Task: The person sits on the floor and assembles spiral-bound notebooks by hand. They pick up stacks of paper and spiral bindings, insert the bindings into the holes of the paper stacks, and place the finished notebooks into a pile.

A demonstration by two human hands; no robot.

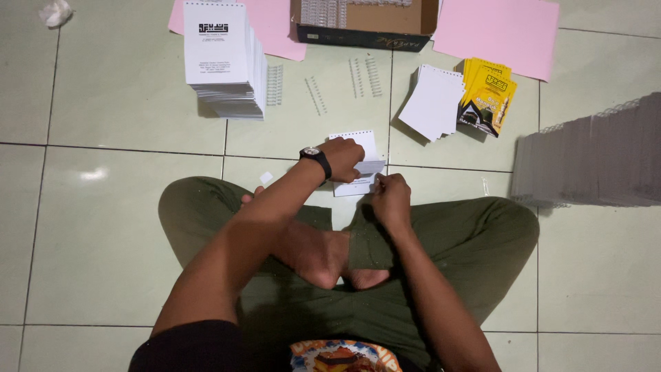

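Note:
I sit cross-legged on a tiled floor. My left hand (342, 158), with a black wristwatch on the wrist, is closed on a small white punched booklet (358, 141) lying on the floor in front of my knees. My right hand (390, 200) pinches the booklet's lower right edge, fingers closed. What lies between those fingertips is too small to make out. Loose wire binding spirals (315, 94) lie just beyond the booklet.
A tall stack of white printed sheets (224, 62) stands at the back left. White sheets (432, 102) and yellow covers (487, 103) lie at the right. A cardboard box (365, 24), pink paper (499, 31) and a long row of stacked booklets (592, 162) surround me.

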